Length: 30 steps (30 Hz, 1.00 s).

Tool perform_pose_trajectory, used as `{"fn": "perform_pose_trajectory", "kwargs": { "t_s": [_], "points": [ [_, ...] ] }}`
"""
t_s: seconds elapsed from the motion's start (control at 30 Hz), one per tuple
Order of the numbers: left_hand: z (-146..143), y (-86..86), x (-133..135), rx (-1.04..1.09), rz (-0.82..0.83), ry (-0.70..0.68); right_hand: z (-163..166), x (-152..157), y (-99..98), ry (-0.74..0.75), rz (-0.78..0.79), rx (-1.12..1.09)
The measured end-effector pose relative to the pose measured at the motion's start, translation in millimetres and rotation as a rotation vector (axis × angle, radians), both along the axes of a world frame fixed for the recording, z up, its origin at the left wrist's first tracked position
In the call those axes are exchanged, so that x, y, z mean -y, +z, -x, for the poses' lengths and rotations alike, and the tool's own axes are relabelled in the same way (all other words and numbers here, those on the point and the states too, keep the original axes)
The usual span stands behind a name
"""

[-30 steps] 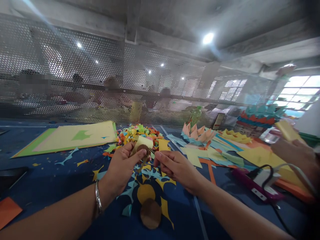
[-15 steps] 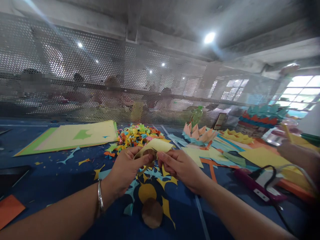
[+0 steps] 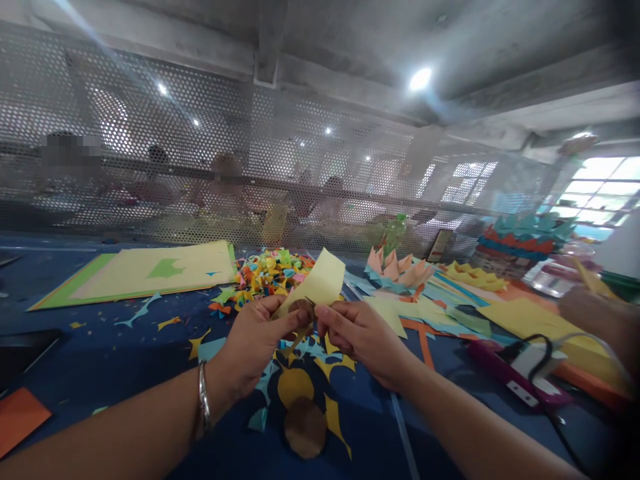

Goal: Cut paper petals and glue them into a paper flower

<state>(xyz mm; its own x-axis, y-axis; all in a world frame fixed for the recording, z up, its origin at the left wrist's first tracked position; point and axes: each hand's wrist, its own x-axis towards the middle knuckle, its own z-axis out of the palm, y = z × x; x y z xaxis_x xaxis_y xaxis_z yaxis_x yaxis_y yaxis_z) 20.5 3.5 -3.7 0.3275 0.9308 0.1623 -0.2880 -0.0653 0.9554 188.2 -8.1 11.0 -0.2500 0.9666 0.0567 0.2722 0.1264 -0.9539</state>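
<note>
A sheet of pale yellow paper (image 3: pixel 324 277) stands up between my two hands above the blue table. My left hand (image 3: pixel 257 340) is closed on it, the thumb pressing a brown round disc (image 3: pixel 301 309) against the paper. My right hand (image 3: pixel 357 333) pinches the paper's edge beside the disc; its fingertips nearly meet the left thumb. Whether a small tool sits in that pinch is hidden. Below the hands lie a yellow paper circle (image 3: pixel 296 389), a brown disc (image 3: pixel 305 428) overlapping it, and yellow scraps (image 3: pixel 336 423) with curved edges.
Behind my hands is a heap of coloured paper bits (image 3: pixel 267 270). Stacked sheets (image 3: pixel 165 270) lie left. Right are a peach paper crown (image 3: pixel 395 267), a purple power strip (image 3: pixel 515 380) with cords, and another person's hand (image 3: pixel 590 310). A perforated metal screen (image 3: pixel 320 167) stands behind.
The pale yellow paper has swung from lying nearly flat and curled over to standing upright between my hands. Both hands stay in almost the same place, still closed.
</note>
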Motion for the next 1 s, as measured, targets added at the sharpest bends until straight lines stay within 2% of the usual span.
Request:
{"fn": "perform_pose_trajectory", "kwargs": {
  "t_s": [0.23, 0.73, 1.0],
  "points": [
    [-1.2, 0.8, 3.1, 0.048, 0.049, -0.029, 0.9, 0.6, 0.8, -0.003, -0.009, -0.020],
    [-2.0, -0.6, -0.3, 0.070, 0.009, -0.049, -2.6, -0.6, 0.9, -0.010, -0.058, 0.027],
    [0.1, 6.1, 0.7, 0.016, -0.027, 0.002, -3.2, -1.7, -0.9, -0.015, -0.057, 0.032]
  ]
}}
